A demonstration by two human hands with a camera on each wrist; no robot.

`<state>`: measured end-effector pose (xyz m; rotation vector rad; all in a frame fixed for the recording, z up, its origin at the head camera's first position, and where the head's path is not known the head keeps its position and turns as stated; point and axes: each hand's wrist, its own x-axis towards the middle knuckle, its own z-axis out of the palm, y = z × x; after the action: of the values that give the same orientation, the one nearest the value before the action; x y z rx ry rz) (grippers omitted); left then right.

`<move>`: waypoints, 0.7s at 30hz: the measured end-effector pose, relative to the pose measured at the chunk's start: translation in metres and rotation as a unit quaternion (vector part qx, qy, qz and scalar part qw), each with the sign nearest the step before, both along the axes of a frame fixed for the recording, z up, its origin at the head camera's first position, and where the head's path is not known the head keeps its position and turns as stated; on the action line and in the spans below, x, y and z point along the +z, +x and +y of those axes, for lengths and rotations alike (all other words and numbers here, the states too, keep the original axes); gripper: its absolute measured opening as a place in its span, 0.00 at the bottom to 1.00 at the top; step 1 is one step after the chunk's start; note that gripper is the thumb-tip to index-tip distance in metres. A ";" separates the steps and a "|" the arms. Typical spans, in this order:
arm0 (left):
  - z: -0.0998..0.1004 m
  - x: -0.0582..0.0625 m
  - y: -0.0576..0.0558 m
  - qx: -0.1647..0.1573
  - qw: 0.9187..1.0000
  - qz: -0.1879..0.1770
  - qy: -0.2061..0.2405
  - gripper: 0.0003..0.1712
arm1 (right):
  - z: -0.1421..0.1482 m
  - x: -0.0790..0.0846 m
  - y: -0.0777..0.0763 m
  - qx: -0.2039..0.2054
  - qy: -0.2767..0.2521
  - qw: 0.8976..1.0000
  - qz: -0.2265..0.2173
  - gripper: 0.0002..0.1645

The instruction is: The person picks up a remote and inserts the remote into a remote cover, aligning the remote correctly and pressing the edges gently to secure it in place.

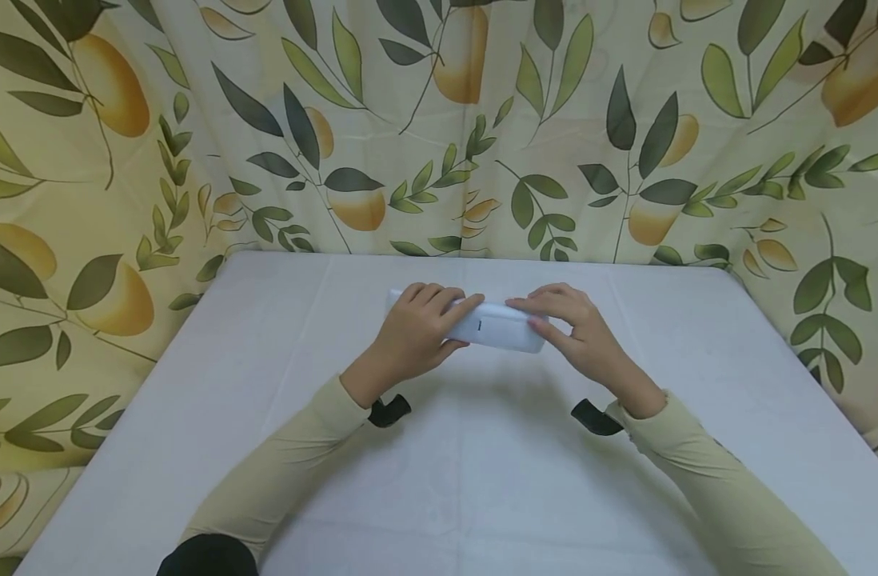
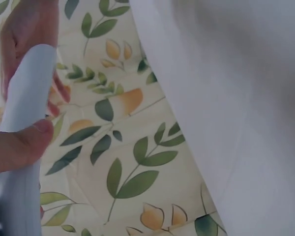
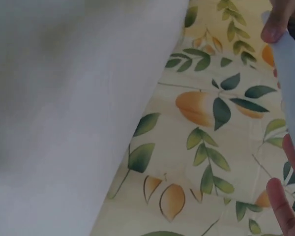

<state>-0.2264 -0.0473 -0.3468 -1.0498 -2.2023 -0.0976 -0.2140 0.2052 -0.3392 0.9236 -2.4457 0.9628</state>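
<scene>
A long white case-like object (image 1: 507,330) with rounded ends and a small dark mark is held above the table; its exact kind cannot be told. My left hand (image 1: 419,332) grips its left part, fingers over the top and thumb on the near side. In the left wrist view the left thumb (image 2: 24,146) presses on the white object (image 2: 28,91). At the other end is my right hand (image 1: 579,336), its fingers fairly straight and lightly touching the object. The right wrist view shows right-hand fingers (image 3: 281,206) beside the object's edge (image 3: 291,83).
A white cloth covers the table (image 1: 460,480). Behind and at the sides hangs a curtain (image 1: 425,128) printed with leaves and orange fruit. Dark bands (image 1: 597,418) sit by both wrists, and a black round shape (image 1: 207,556) shows at the lower left.
</scene>
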 end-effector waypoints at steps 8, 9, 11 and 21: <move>0.001 -0.004 -0.001 -0.003 1.000 -0.016 0.004 0.34 | -0.001 -0.001 -0.002 -0.024 0.126 0.982 0.142 0.39; 0.001 -0.004 -0.002 -0.002 1.000 -0.022 0.004 0.34 | -0.001 -0.002 -0.003 -0.029 0.148 0.973 0.176 0.42; 0.000 -0.004 -0.003 0.002 0.999 -0.033 0.006 0.34 | -0.001 -0.002 -0.004 -0.036 0.180 0.955 0.233 0.45; -0.016 0.004 -0.013 0.025 0.999 -0.019 0.038 0.41 | 0.004 -0.001 -0.004 -0.066 0.133 0.935 0.323 0.42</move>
<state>-0.2390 -0.0634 -0.3432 -0.9564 -2.2396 -0.1790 -0.2185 0.2096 -0.3401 0.9548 -2.0449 0.2146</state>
